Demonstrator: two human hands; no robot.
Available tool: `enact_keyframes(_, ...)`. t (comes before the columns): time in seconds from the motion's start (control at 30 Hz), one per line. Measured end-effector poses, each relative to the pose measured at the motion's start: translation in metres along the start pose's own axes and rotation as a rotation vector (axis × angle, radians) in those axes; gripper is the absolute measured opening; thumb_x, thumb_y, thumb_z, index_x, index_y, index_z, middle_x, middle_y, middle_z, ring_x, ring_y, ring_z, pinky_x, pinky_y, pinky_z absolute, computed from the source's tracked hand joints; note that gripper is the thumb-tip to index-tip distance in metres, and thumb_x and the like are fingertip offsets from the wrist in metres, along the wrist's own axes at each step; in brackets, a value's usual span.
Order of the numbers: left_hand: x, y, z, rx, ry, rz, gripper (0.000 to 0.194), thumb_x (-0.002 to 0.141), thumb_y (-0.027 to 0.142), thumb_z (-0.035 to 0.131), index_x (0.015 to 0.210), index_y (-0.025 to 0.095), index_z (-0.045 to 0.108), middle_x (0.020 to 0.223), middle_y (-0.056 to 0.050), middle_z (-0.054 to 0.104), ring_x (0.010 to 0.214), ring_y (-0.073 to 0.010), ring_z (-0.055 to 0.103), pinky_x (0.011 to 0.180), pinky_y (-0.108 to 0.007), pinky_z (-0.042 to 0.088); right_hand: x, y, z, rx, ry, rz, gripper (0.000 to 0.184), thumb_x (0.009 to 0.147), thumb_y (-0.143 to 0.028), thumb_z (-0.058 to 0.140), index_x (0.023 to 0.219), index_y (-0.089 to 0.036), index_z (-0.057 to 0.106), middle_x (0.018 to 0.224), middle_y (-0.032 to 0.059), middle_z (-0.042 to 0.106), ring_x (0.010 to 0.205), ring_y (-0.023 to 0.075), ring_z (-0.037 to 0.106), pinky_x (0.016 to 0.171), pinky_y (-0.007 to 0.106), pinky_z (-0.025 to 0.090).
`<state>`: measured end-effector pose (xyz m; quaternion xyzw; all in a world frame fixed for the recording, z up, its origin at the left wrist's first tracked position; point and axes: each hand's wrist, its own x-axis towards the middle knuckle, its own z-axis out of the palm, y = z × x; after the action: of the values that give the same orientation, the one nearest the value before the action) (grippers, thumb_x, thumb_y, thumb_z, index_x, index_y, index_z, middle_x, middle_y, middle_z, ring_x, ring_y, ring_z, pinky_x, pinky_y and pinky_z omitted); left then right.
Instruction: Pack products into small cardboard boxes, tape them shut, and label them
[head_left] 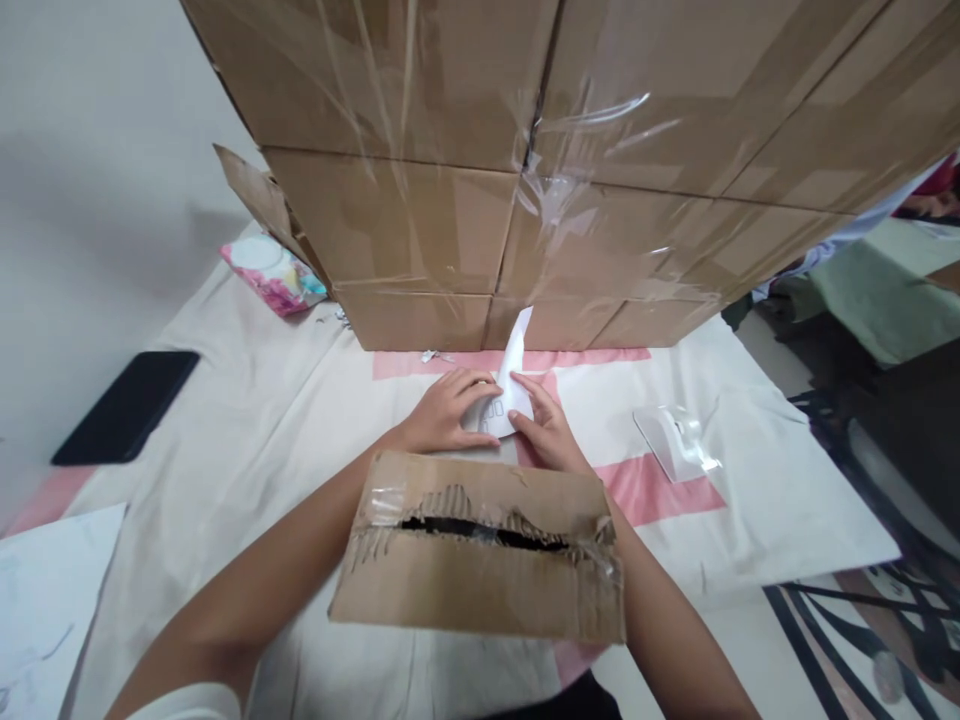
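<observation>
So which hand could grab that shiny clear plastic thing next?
Probably the right hand: it's nearer the shiny clear plastic thing. The left hand is farther away, across the white printed paper. Both hands are on that paper, though.

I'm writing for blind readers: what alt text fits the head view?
A left hand and right hand hold white paper over a white-and-pink cloth. In the foreground is a small torn box; behind the hands stands large taped cardboard.
</observation>
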<state>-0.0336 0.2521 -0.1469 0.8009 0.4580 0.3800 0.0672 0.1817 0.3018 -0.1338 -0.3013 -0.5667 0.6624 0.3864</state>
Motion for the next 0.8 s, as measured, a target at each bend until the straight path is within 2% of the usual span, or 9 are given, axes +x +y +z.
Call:
enact_keyframes(0.07, -0.0005, 0.0005, 0.0009, 0.003, 0.008, -0.015, 0.066, 0.080, 0.066, 0.076, 0.130, 0.025, 0.061, 0.131, -0.013, 0.064, 0.122, -0.0304, 0.062, 0.105, -0.048, 0.050, -0.0008, 0.0003, 0.0019, -0.009, -0.012, 0.009, 0.058, 0.077, -0.035, 0.085, 0.132, -0.029, 0.067, 0.147, 0.0048, 0.061, 0.135, 0.0250, 0.057, 0.115, 0.042, 0.047)
enact_keyframes(0.13, -0.0005, 0.0008, 0.0011, 0.015, 0.032, -0.022, 0.059, 0.083, 0.060, 0.075, 0.128, 0.025, 0.062, 0.130, -0.012, 0.065, 0.121, -0.0303, 0.062, 0.104, -0.048, 0.052, -0.0018, 0.0011, 0.0024, -0.017, -0.009, 0.012, 0.060, 0.077, -0.033, 0.086, 0.134, -0.029, 0.067, 0.148, 0.0044, 0.060, 0.132, 0.0240, 0.059, 0.112, 0.040, 0.050)
enact_keyframes(0.2, -0.0002, 0.0012, 0.0009, 0.032, 0.071, -0.022, 0.048, 0.087, 0.052, 0.073, 0.124, 0.024, 0.063, 0.126, -0.012, 0.067, 0.119, -0.0286, 0.064, 0.102, -0.046, 0.053, -0.0030, 0.0011, 0.0024, -0.001, -0.043, 0.050, 0.064, 0.078, -0.033, 0.086, 0.139, -0.030, 0.065, 0.142, 0.0045, 0.065, 0.113, 0.0206, 0.068, 0.099, 0.036, 0.058)
enact_keyframes(0.27, 0.0001, 0.0015, 0.0005, 0.052, 0.130, -0.004, 0.039, 0.089, 0.044, 0.072, 0.121, 0.023, 0.063, 0.120, -0.011, 0.070, 0.114, -0.0262, 0.066, 0.099, -0.043, 0.054, -0.0047, -0.0006, 0.0030, 0.017, -0.109, 0.107, 0.068, 0.081, -0.034, 0.084, 0.145, -0.031, 0.061, 0.133, 0.0042, 0.070, 0.090, 0.0156, 0.070, 0.084, 0.031, 0.061)
enact_keyframes(0.33, 0.0003, 0.0015, 0.0002, 0.088, 0.185, 0.052, 0.036, 0.089, 0.041, 0.073, 0.117, 0.021, 0.062, 0.114, -0.010, 0.073, 0.108, -0.0250, 0.068, 0.095, -0.041, 0.054, -0.0068, -0.0035, 0.0039, 0.018, -0.169, 0.151, 0.071, 0.084, -0.034, 0.082, 0.149, -0.032, 0.056, 0.128, 0.0030, 0.073, 0.083, 0.0130, 0.069, 0.078, 0.027, 0.060)
enact_keyframes(0.43, -0.0002, 0.0013, -0.0001, 0.177, 0.225, 0.146, 0.034, 0.089, 0.040, 0.074, 0.114, 0.020, 0.063, 0.108, -0.009, 0.077, 0.101, -0.0240, 0.071, 0.087, -0.039, 0.053, -0.0089, -0.0069, 0.0051, 0.008, -0.209, 0.157, 0.072, 0.085, -0.033, 0.081, 0.152, -0.032, 0.053, 0.128, 0.0020, 0.073, 0.092, 0.0135, 0.070, 0.082, 0.026, 0.059)
enact_keyframes(0.57, -0.0021, 0.0004, -0.0009, 0.300, 0.173, 0.129, 0.026, 0.096, 0.043, 0.067, 0.111, 0.022, 0.069, 0.106, -0.006, 0.080, 0.092, -0.0204, 0.073, 0.075, -0.035, 0.047, -0.0093, -0.0055, 0.0043, -0.017, -0.200, 0.119, 0.073, 0.087, -0.037, 0.079, 0.154, -0.028, 0.051, 0.122, 0.0036, 0.076, 0.091, 0.0135, 0.069, 0.081, 0.025, 0.058)
enact_keyframes(0.67, -0.0038, -0.0009, -0.0020, 0.359, 0.105, 0.108, 0.026, 0.099, 0.045, 0.063, 0.114, 0.026, 0.071, 0.108, -0.005, 0.081, 0.088, -0.0190, 0.073, 0.071, -0.035, 0.043, -0.0095, -0.0028, 0.0025, -0.063, -0.170, 0.108, 0.070, 0.089, -0.038, 0.076, 0.154, -0.031, 0.051, 0.129, 0.0039, 0.073, 0.090, 0.0133, 0.069, 0.082, 0.026, 0.058)
enact_keyframes(0.8, -0.0040, -0.0014, -0.0032, 0.366, 0.147, 0.153, 0.023, 0.100, 0.039, 0.063, 0.117, 0.027, 0.071, 0.107, -0.002, 0.081, 0.085, -0.0175, 0.072, 0.070, -0.035, 0.041, -0.0100, -0.0019, 0.0007, -0.128, -0.160, 0.047, 0.067, 0.089, -0.038, 0.076, 0.152, -0.030, 0.054, 0.139, 0.0046, 0.068, 0.106, 0.0171, 0.069, 0.095, 0.031, 0.058)
